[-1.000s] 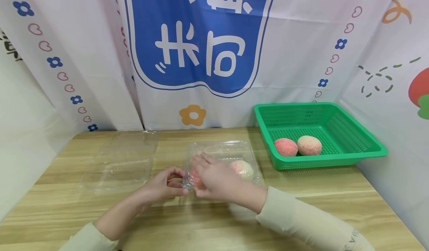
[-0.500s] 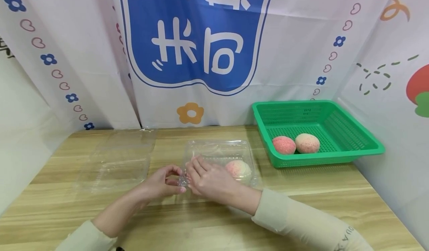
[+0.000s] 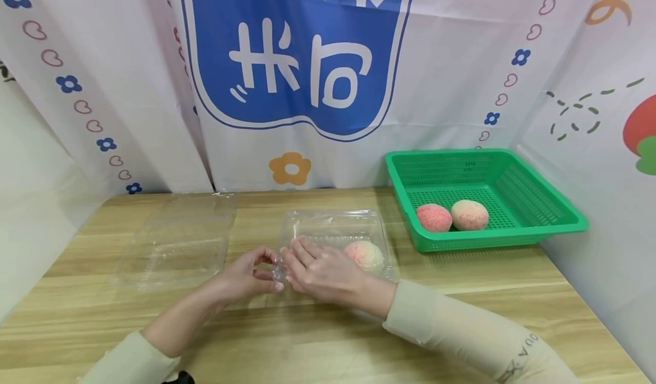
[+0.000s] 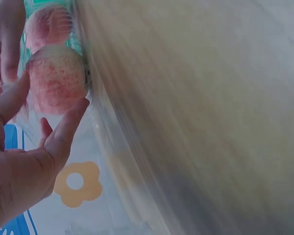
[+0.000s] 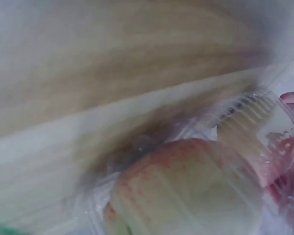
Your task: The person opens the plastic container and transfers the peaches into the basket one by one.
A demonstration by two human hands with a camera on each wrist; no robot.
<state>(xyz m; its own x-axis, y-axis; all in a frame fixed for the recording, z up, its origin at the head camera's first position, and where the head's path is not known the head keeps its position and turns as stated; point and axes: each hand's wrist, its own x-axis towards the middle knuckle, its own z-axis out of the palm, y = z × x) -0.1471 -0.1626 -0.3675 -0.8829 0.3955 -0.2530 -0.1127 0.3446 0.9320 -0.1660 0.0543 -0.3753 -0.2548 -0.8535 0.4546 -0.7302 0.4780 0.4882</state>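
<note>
A clear plastic clamshell box [image 3: 335, 220] stands closed at mid-table, with round peach-like fruits inside. A cream-and-pink peach [image 3: 365, 257] shows through its right half; a redder peach [image 4: 57, 83] at the left end is covered by my right hand in the head view. My left hand [image 3: 245, 278] grips the box's left edge, its thumb toward the front and its fingers behind. Over the left part of the lid lies my right hand [image 3: 325, 271], its bent fingers pinching the edge beside my left fingertips.
A green basket [image 3: 512, 237] at the back right holds a pink peach [image 3: 434, 218] and a paler speckled peach [image 3: 469, 215]. To the left lies another clear box [image 3: 179, 250], opened out on the wooden table [image 3: 307, 350]. A printed cloth [image 3: 236, 156] hangs behind.
My right hand has slid left and its fingers have bent at the box's left edge. My left hand keeps its grip. The head view has shifted slightly.
</note>
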